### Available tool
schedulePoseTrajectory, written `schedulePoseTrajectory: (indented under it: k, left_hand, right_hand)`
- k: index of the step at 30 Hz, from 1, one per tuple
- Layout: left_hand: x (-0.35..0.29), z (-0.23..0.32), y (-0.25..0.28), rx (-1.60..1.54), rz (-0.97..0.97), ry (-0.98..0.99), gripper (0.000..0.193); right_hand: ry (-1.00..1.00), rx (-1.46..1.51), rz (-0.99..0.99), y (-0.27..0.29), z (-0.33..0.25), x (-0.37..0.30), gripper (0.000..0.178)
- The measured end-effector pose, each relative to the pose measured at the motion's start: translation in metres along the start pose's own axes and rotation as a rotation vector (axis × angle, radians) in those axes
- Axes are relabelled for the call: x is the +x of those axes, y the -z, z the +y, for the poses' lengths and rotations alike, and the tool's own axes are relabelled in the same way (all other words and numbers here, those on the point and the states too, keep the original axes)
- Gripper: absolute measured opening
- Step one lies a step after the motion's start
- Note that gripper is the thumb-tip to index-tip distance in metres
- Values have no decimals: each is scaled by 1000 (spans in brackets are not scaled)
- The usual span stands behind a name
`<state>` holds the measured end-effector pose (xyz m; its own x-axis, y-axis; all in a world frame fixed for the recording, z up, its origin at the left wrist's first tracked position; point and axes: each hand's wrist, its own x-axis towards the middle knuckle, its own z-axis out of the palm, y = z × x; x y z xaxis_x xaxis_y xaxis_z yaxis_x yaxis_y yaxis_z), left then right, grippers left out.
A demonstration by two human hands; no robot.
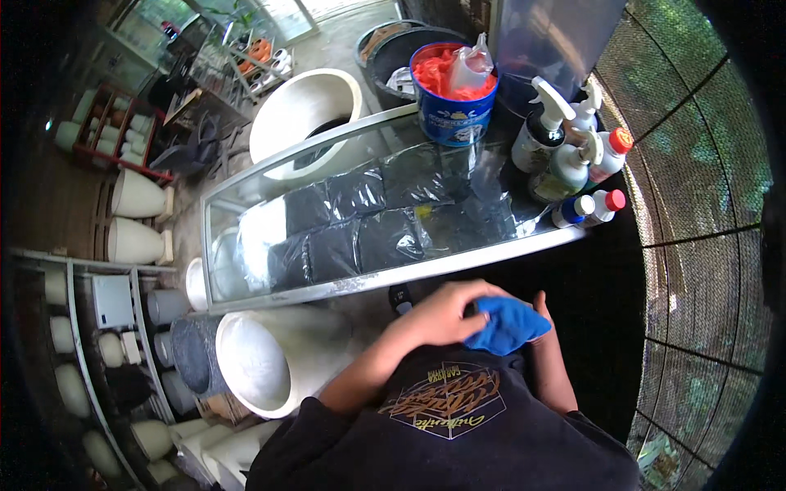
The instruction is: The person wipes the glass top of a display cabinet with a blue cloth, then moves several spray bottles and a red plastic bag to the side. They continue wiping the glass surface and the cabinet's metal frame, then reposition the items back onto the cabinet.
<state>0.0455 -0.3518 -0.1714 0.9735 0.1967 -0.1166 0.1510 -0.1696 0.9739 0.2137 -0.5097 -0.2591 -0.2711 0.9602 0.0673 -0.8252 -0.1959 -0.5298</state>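
A crumpled blue cloth (509, 326) is bunched up in front of my chest, between my two hands. My left hand (449, 311) comes from the left, with its curled fingers and thumb closed on the cloth's left side. On the other side, my right hand (544, 321) holds the cloth's right edge. One of its digits points upward, and the cloth hides most of the others. Just beyond my hands lies a glass-topped table (393, 277) with a pale metal frame. Dark plastic-wrapped packs (336, 250) show in rows at the glass.
Spray bottles (542, 135) and small capped bottles (604, 206) stand at the table's right end. Near them is a blue bucket (453, 123) with red plastic inside. Large cream pots (260, 364) flank the table's left side. Shelves of pots (74, 389) line the left. Mesh netting (696, 286) hangs at right.
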Motion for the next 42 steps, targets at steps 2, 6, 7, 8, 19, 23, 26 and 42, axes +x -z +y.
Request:
schedulePoseTrajectory:
  k: [2, 6, 7, 8, 19, 23, 26, 42]
  left_hand:
    - [-4, 13, 14, 62, 211, 15, 32]
    - [-21, -8, 5, 21, 621, -124, 42]
    - [-26, -13, -1, -29, 750, -172, 43]
    - [-38, -22, -5, 25, 873, -96, 43]
    - [-142, -94, -58, -581, 1424, 283, 21]
    - [-172, -117, -75, -469, 1420, 167, 24]
    - [-199, -104, -84, -557, 1445, 207, 25]
    - [-325, -118, -166, -711, 1467, 310, 20]
  right_hand:
    - [-110, -489, -47, -9, -36, 19, 101]
    - [-111, -971, 233, -45, -86, 82, 61]
    - [20, -1128, 306, -54, -93, 98, 52]
    - [282, -1259, 429, -58, -93, 114, 46]
    - [29, -1800, 116, -30, -16, 222, 49]
    - [-521, -1477, -409, -97, 22, 171, 30]
    - [-132, -1318, -187, -84, 29, 142, 28]
    - [-339, -1407, -169, -124, 98, 215, 36]
